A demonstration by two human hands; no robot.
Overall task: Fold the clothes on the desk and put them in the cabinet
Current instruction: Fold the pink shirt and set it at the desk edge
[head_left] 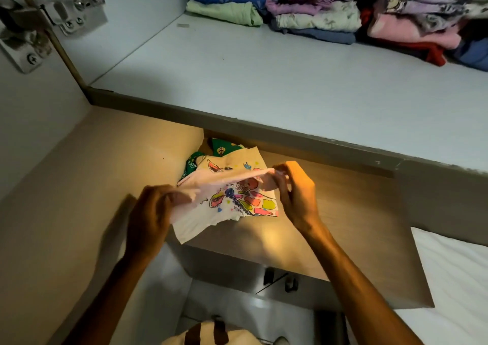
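Striped cloth (211, 335) is seen at the bottom edge of the head view, closest to the camera, with two bare forearms reaching forward above it. A small white garment (232, 202) printed with bright cartoon shapes is held up between the two hands just over the wooden bench (351, 212). The left hand (149, 220) is closed on the garment's left edge, its grip clamped on the fabric with the fingers curled around it. The right hand (297, 194) is pinched on the upper right corner, the grip likewise clamped on the cloth, with thumb and fingertips pressed together. A pale pink fold is stretched between the two hands along the top of the garment, while the printed part hangs below and its lower edge touches the bench surface. Behind the garment, a green piece of clothing (224, 146) is seen on the bench, partly tucked under the shelf edge and partly hidden by the held cloth. Above the bench, a white cabinet shelf (237, 80) is shown, and folded clothes (317, 11) are stacked in several piles along its back: blue and light green at the left, lilac and cream in the middle, pink, red and patterned pieces at the right. A metal hinge (71, 6) is fixed to the cabinet wall at the upper left. White bedding (454, 278) is visible at the lower right, beside the bench.
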